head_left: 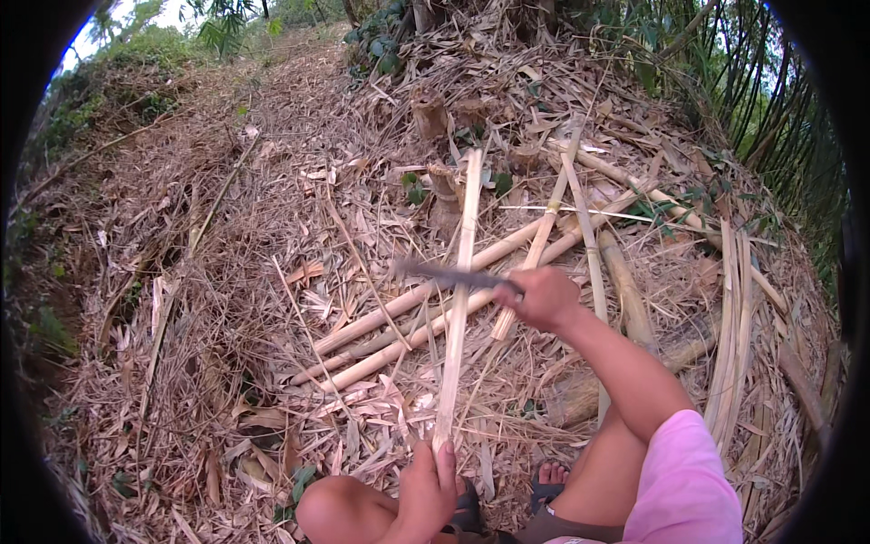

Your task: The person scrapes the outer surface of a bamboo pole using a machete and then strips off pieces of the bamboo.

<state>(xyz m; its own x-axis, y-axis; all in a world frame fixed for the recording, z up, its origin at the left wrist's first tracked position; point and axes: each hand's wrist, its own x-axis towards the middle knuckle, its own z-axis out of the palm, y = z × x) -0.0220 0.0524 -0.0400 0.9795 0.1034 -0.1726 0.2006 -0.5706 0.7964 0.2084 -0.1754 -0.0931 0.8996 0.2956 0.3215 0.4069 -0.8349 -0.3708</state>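
Observation:
A long, pale split bamboo strip (460, 340) slants away from me, its near end gripped in my left hand (430, 482) close to my knee. My right hand (546, 298) is wrapped round the handle of a dark knife (450, 275), blurred by motion. The blade points left and crosses over the strip near its middle; whether it touches the strip I cannot tell. Farther off, the strip passes over several round bamboo poles (379, 319) lying on the ground.
Short cut stumps (429, 112) stand beyond the poles. More split bamboo strips (728, 335) lie to the right, near a thick brown bamboo log (580, 399). Dry leaves and husks cover the sloping ground. Green bamboo stems (779, 109) rise at the far right. My sandalled feet (547, 485) are close by.

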